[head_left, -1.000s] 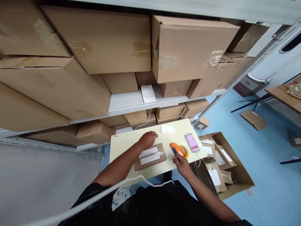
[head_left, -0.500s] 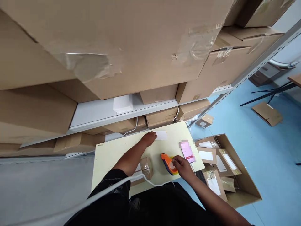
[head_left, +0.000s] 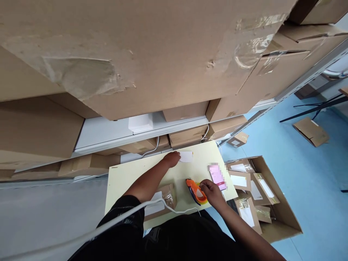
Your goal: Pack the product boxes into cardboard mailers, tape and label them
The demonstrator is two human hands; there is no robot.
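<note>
My left hand (head_left: 172, 159) reaches across the pale yellow table (head_left: 127, 175) and rests, fingers curled, on the edge of a small white label (head_left: 186, 156). My right hand (head_left: 211, 191) grips an orange tape dispenser (head_left: 196, 191) near the table's front edge. A brown parcel (head_left: 159, 201) with a white label and clear tape lies under my left forearm. A pink phone (head_left: 217, 175) lies to the right of the dispenser.
Large cardboard boxes (head_left: 152, 54) fill the metal shelves (head_left: 106, 130) right behind the table and overhang it. An open carton (head_left: 274, 203) of labelled parcels stands on the blue floor at the right. A white cable (head_left: 114, 219) crosses my chest.
My left hand left the parcel and went forward to the white label. My right hand closed on the tape dispenser. My head moved closer under the shelf boxes.
</note>
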